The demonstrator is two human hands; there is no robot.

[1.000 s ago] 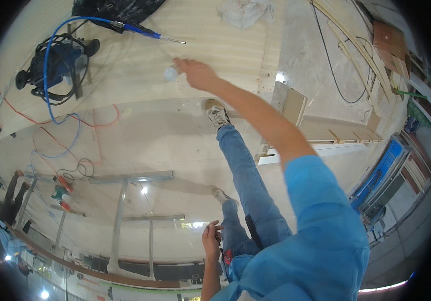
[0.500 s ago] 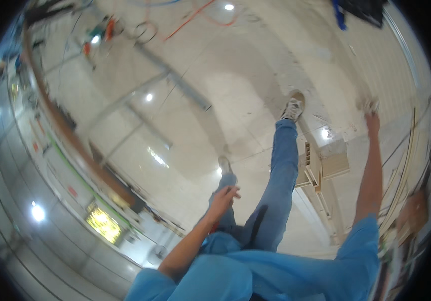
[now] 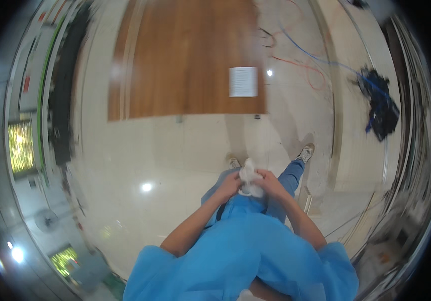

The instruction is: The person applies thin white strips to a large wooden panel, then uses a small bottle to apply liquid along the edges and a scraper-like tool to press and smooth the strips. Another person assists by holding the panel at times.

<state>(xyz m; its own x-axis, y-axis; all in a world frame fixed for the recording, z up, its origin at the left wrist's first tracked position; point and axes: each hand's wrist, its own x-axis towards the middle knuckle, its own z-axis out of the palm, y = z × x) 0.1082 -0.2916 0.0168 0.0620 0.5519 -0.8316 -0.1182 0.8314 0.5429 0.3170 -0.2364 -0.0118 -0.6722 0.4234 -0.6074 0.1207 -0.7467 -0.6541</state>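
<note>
White bundle (image 3: 249,175), crumpled and limp (cloth, bag or glove, too blurred to tell), sits in the head view between the person's two hands, in front of the waist and above the floor (image 3: 125,165). The left hand (image 3: 231,184) pinches its left edge with bent fingers, and the right hand (image 3: 270,181) grasps it from the other side. Ahead, a brown wooden panel (image 3: 195,55) bears a white sheet of paper (image 3: 243,82); to the right, a dark bundle (image 3: 380,105) lies on a pale bench (image 3: 358,150), well apart from both hands. The step in hand looks like two-handed handling of the soft bundle; the next move seems to call for a light, sure grip on both sides.
</note>
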